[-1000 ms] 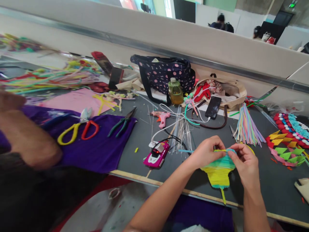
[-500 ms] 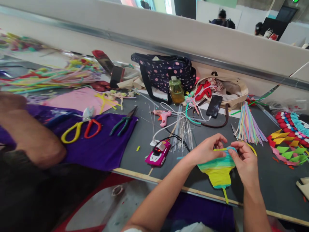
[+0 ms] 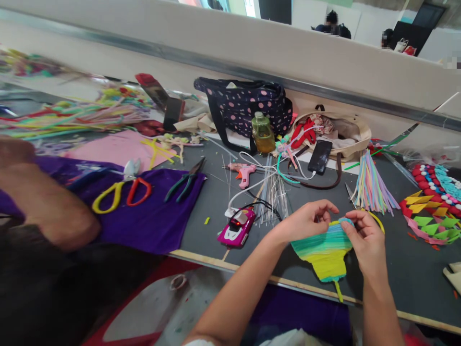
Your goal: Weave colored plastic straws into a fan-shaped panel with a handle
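Left hand [image 3: 308, 222] has drawn back, curled by striped piece [image 3: 326, 247]

Left: scissors [image 3: 117, 197], pliers [image 3: 187, 179] on cloth [image 3: 154, 226] | far: bottle [image 3: 262, 135] before bag [image 3: 239, 103]; tote [image 3: 355, 152] right of bag, phone [image 3: 320, 157] before tote | right of pliers: glue gun [image 3: 245, 176] | near right, on desk [image 3: 201, 235]: craft piece [image 3: 327, 254]

One pair of bare hands, left hand [image 3: 311, 222] and right hand [image 3: 365, 236], each with slender fingers; nail detail too small to tell. One pair of forearms, left [image 3: 239, 286] and right [image 3: 379, 295], slim, bare, plain at the wrist. One white sleeve edge [image 3: 200, 342], soft fabric, near left. One pale garment [image 3: 293, 338], whitish, loosely creased, at the near edge between the forearms; cut cannot be told.
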The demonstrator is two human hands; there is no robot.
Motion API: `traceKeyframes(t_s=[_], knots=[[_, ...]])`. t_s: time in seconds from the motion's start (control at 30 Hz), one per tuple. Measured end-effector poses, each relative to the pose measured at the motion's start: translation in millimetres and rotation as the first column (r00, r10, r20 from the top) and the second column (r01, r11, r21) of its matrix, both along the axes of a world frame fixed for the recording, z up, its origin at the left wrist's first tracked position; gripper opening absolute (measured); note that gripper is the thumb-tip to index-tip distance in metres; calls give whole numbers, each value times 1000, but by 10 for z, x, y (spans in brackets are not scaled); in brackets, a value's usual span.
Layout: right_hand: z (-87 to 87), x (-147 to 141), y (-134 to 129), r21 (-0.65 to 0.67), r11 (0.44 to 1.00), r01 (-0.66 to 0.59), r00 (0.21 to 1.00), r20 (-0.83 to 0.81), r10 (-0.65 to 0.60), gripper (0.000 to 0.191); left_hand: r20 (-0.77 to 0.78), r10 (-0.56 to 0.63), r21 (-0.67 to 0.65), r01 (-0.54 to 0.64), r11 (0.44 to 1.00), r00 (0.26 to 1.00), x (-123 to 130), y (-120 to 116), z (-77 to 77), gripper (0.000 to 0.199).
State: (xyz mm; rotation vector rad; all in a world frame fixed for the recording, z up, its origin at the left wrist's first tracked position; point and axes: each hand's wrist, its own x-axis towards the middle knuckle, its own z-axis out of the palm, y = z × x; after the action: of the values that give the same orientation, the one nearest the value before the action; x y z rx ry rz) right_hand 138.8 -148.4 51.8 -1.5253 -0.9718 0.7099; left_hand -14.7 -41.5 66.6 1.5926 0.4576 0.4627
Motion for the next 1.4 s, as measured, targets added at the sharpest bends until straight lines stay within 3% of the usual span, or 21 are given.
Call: traceKeyframes(t_s=[0.23, 0.47, 0.6, 0.7, 0.83, 1.0, 1.17, 1.4], knots=[[4, -7, 13, 8, 1000, -13, 1000, 0, 13, 28, 44, -38, -87, 42, 995, 998, 7, -14, -37, 46], [-27, 19, 47, 4, 1000, -29, 998, 55, 29, 27, 17, 30, 20, -30, 999, 999, 60, -61, -73, 38], [-58, 56, 49, 2, 1000, 6, 998, 66, -6, 26, -51, 158, 140, -150, 979, 986, 65, -75, -64, 18], [-73, 67, 49, -2, 1000, 24, 998, 64, -23, 27, -100, 250, 243, -220, 945, 963, 40, -89, -37, 5], [-103, 61, 63, -6, 999, 43, 999, 34, -42, 30, -131, 278, 393, -208, 896, 952, 12, -126, -10, 5], [-165, 70, 81, -13, 997, 70, 991, -112, -71, 34, -179, 364, 646, -170, 744, 914, 5, -165, -26, 11], [-168, 61, 91, -6, 998, 62, 988, -140, -62, 35, -140, 393, 690, -195, 697, 909, -3, -177, -58, 8], [-144, 33, 90, 12, 999, 34, 988, -150, -32, 33, -26, 379, 798, -209, 565, 925, 18, -239, -24, 25]])
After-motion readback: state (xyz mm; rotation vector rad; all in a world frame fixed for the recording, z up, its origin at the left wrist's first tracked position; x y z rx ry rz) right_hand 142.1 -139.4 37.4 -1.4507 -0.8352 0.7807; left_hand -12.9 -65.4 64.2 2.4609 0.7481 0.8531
